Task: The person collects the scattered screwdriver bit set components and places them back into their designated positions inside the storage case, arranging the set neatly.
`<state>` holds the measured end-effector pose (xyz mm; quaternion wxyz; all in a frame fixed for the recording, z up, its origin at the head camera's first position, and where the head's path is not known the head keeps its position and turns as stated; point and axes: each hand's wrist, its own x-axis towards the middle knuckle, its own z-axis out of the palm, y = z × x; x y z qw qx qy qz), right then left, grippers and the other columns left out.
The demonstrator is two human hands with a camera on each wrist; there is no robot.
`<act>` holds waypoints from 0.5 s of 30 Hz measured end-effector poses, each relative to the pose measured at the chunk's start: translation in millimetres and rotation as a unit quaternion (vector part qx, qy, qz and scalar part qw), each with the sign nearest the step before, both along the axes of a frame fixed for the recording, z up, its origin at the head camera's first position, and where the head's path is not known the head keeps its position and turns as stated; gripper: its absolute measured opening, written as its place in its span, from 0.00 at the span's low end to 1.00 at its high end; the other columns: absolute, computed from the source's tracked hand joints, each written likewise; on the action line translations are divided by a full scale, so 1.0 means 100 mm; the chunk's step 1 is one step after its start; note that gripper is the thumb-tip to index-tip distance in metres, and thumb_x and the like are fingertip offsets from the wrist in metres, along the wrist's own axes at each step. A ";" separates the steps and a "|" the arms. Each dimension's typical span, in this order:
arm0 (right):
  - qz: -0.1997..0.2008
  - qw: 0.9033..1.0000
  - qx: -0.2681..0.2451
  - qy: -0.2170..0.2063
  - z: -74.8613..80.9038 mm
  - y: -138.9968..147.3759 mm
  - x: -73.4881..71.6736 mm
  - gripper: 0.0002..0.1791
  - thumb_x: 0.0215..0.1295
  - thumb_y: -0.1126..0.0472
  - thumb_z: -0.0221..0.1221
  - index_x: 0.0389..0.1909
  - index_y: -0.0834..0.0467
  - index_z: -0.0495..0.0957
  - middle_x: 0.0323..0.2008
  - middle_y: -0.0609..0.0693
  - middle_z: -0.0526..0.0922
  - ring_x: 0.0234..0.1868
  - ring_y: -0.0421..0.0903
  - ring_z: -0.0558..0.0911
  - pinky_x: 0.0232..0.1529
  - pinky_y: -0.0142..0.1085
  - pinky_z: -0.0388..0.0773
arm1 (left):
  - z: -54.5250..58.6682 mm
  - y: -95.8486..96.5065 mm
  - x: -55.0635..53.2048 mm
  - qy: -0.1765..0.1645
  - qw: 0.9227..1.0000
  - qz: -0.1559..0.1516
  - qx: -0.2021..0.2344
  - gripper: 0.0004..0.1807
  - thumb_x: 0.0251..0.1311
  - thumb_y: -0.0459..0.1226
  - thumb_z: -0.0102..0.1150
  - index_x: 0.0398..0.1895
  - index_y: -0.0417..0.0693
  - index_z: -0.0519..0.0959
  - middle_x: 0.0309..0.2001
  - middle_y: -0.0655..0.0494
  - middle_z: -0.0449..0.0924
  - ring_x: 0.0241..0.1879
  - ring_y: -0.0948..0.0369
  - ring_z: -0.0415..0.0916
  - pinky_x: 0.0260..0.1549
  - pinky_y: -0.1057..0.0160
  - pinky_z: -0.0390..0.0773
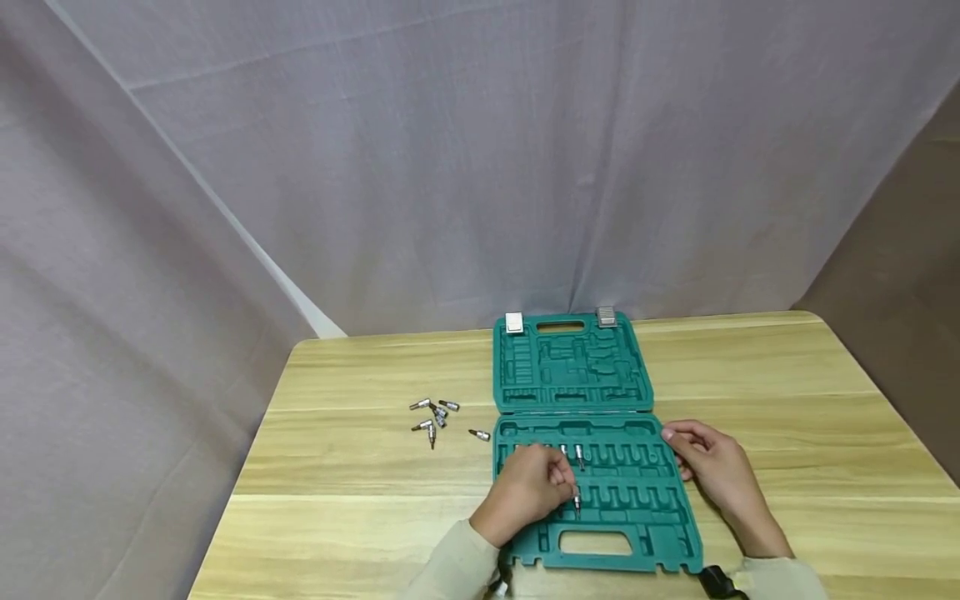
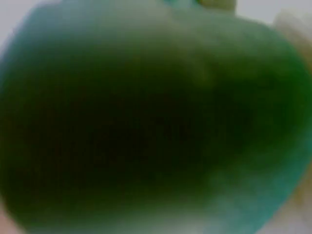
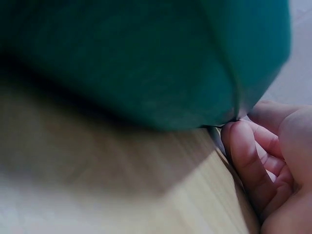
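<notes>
A green tool case [image 1: 600,558] lies opened flat on the table, with rows of moulded slots in its near half. Over the left part of that half, my left hand [image 1: 528,487] has its fingers curled, with thumb and fingertips at a small silver bit socket [image 1: 577,502]; they seem to pinch its top. Two more bit sockets [image 1: 579,455] stand in the upper row, partly behind the hand. My right hand [image 1: 716,467] grips the case's right edge; in the right wrist view its thumb [image 3: 243,146] meets the green rim [image 3: 195,97]. Only blurred green case [image 2: 243,58] fills most of the left wrist view.
Several loose bit sockets [image 1: 439,412] lie on the wooden table [image 1: 337,467] left of the case, and a single bit socket [image 1: 480,435] lies close to its left edge. The lid [image 1: 573,367] with two metal latches [image 1: 513,322] reaches toward the grey curtain [image 1: 465,167] behind.
</notes>
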<state>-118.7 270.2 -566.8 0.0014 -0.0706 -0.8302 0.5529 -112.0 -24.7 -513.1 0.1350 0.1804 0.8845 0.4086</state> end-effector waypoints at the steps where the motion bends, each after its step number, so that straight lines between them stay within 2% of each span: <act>1: 0.000 1.000 -0.001 -0.001 0.00 -0.01 0.00 0.26 0.80 0.48 0.59 0.62 0.67 0.79 0.31 0.50 0.82 0.27 0.39 0.80 0.28 0.35 0.84 | 0.00 -0.02 0.00 0.001 1.000 -0.007 0.001 0.11 0.61 0.30 0.73 0.24 0.52 0.84 0.20 0.69 0.75 0.22 0.74 0.69 0.47 0.63 0.81; 4: 0.001 1.000 -0.003 -0.002 -0.01 -0.02 0.00 0.26 0.80 0.48 0.59 0.62 0.67 0.79 0.31 0.51 0.82 0.27 0.39 0.80 0.28 0.35 0.84 | 0.01 -0.10 -0.02 -0.015 0.999 -0.030 0.023 0.08 0.67 0.33 0.69 0.29 0.53 0.85 0.23 0.69 0.76 0.23 0.73 0.69 0.48 0.63 0.79; 6: 0.000 1.000 -0.002 -0.001 0.00 -0.02 0.00 0.26 0.80 0.48 0.59 0.61 0.67 0.80 0.31 0.50 0.82 0.27 0.39 0.80 0.28 0.35 0.84 | 0.04 -0.16 -0.04 -0.034 0.997 -0.041 0.050 0.08 0.71 0.35 0.64 0.32 0.52 0.87 0.25 0.68 0.78 0.24 0.72 0.69 0.38 0.66 0.79; 7: 0.000 1.000 -0.001 0.001 0.00 -0.02 0.00 0.26 0.80 0.48 0.59 0.61 0.67 0.80 0.31 0.50 0.82 0.27 0.39 0.80 0.28 0.35 0.84 | 0.06 -0.20 -0.05 -0.040 0.996 -0.041 0.062 0.08 0.73 0.35 0.63 0.34 0.52 0.87 0.27 0.68 0.79 0.24 0.71 0.70 0.31 0.68 0.75; 8: 0.000 1.000 0.000 0.003 0.00 -0.02 0.00 0.26 0.80 0.49 0.59 0.61 0.68 0.80 0.31 0.50 0.82 0.27 0.39 0.80 0.28 0.35 0.84 | 0.08 -0.24 -0.06 -0.039 0.996 -0.039 0.071 0.08 0.74 0.36 0.62 0.35 0.52 0.88 0.28 0.68 0.81 0.25 0.71 0.70 0.31 0.69 0.74; 11: 0.000 1.000 0.002 0.011 0.01 -0.01 -0.01 0.25 0.80 0.50 0.59 0.60 0.68 0.80 0.31 0.49 0.82 0.27 0.39 0.80 0.27 0.35 0.84 | 0.14 -0.36 -0.11 -0.014 0.996 -0.010 0.086 0.07 0.74 0.37 0.62 0.39 0.50 0.88 0.30 0.66 0.83 0.26 0.69 0.72 0.30 0.69 0.74; 15: 0.000 1.000 0.002 0.011 0.02 -0.01 0.00 0.25 0.80 0.50 0.59 0.60 0.69 0.80 0.31 0.50 0.82 0.27 0.39 0.79 0.27 0.35 0.84 | 0.21 -0.54 -0.19 0.035 0.995 0.040 0.087 0.07 0.73 0.36 0.63 0.46 0.45 0.88 0.34 0.63 0.84 0.31 0.67 0.77 0.32 0.68 0.76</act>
